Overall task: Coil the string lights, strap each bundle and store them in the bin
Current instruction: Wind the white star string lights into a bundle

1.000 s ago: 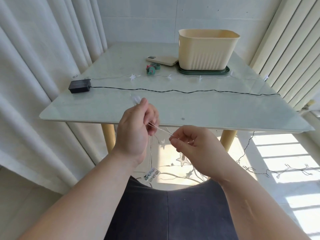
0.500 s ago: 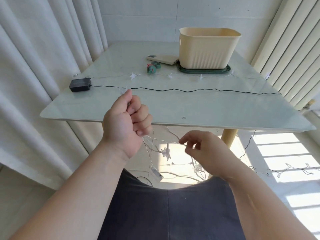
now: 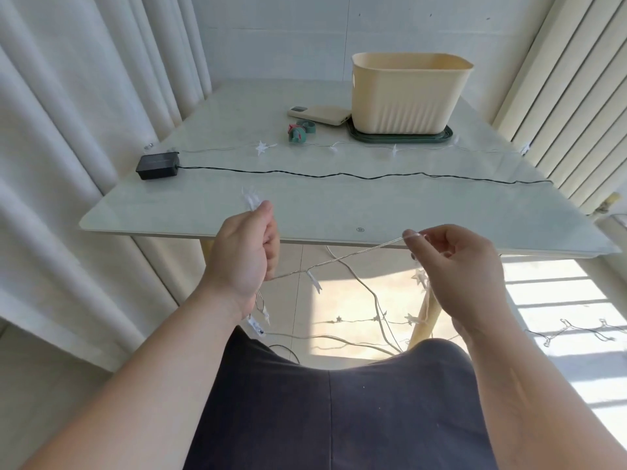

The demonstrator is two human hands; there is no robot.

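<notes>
**Operator:** What changes at the near edge of the table (image 3: 339,205)?

**Manual:** Your hands, close together a second ago, now stand well apart. Your left hand (image 3: 244,252) grips the first loops of the string lights (image 3: 339,258). Your right hand (image 3: 454,262) pinches the strand, taut between them.

**Operator:** Meaning?

**Manual:** One loop length is drawn. Most of the strand lies under the table. The bin (image 3: 407,93) waits at its far side.
</notes>
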